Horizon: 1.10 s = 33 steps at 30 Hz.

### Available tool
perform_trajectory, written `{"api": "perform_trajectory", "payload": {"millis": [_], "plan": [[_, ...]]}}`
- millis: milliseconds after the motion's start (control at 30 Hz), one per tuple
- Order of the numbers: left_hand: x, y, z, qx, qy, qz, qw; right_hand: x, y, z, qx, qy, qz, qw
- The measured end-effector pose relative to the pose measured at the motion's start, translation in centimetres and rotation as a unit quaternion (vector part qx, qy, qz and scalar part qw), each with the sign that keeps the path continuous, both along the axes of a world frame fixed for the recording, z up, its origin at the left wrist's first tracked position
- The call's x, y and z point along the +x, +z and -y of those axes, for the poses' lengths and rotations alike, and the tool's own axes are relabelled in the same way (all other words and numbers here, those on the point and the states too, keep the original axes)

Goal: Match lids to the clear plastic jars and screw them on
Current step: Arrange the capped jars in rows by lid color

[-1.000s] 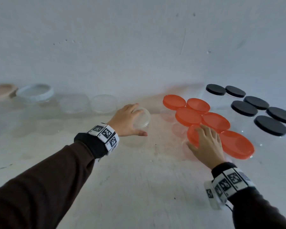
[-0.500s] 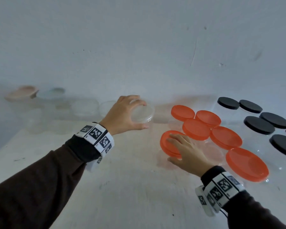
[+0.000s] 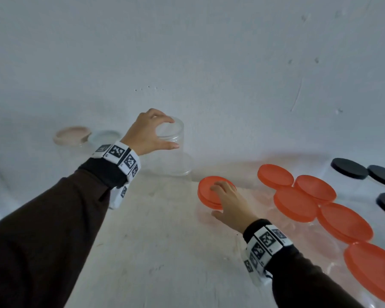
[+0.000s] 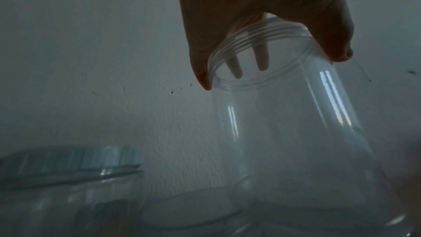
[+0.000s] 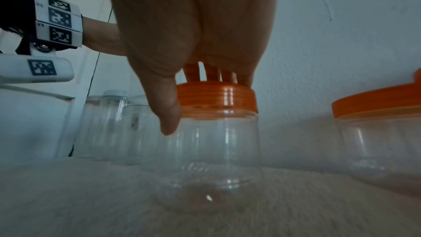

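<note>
Jar (image 4: 296, 132) clear, lidless, threaded neck in left hand (image 3: 146, 134).

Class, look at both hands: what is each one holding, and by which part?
Left hand grips an open clear jar by its threaded neck. Right hand grips an orange-lidded jar by its lid.

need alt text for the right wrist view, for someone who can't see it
The right hand grips the orange lid of a clear plastic jar standing on a pale table, thumb down its side. Another orange-lidded jar stands at right, several clear jars behind at left, and the left wrist's marker band at top left.
</note>
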State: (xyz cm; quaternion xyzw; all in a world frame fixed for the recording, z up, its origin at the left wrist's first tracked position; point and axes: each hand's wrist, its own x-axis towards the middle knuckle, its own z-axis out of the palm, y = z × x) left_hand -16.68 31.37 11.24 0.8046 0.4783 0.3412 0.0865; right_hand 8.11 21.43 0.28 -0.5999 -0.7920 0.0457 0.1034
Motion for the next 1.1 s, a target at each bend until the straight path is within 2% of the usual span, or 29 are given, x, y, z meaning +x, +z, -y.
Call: {"api": "perform_trajectory", "payload": {"millis": [133,267,433,633,1100], "plan": [[-0.2,-0.3,-0.8,0.008,-0.012,0.017,1.000,0.0,-0.1,-1.2,0.022,-0.001,0.008,1.000],[-0.1,-0.4,-1.3,0.014,-0.006,0.001,1.000,0.1,-0.3,-2.1,0.026,-0.010,0.008,1.000],[-0.7,-0.9,-1.9,0.061,-0.008,-0.009,0.998,0.2,-0.3,-3.1,0.031,-0.009,0.006,0.999],[-0.9,-1.6,-2.0,0.055,-0.016,0.027,0.998,0.0,-0.8,-4.2,0.042,-0.012,-0.026,0.999],[-0.8,-2.0,-2.2,0.062,-0.003,0.047,0.997,-0.7,-0.9,-5.6,0.047,-0.026,-0.012,0.999]]}}
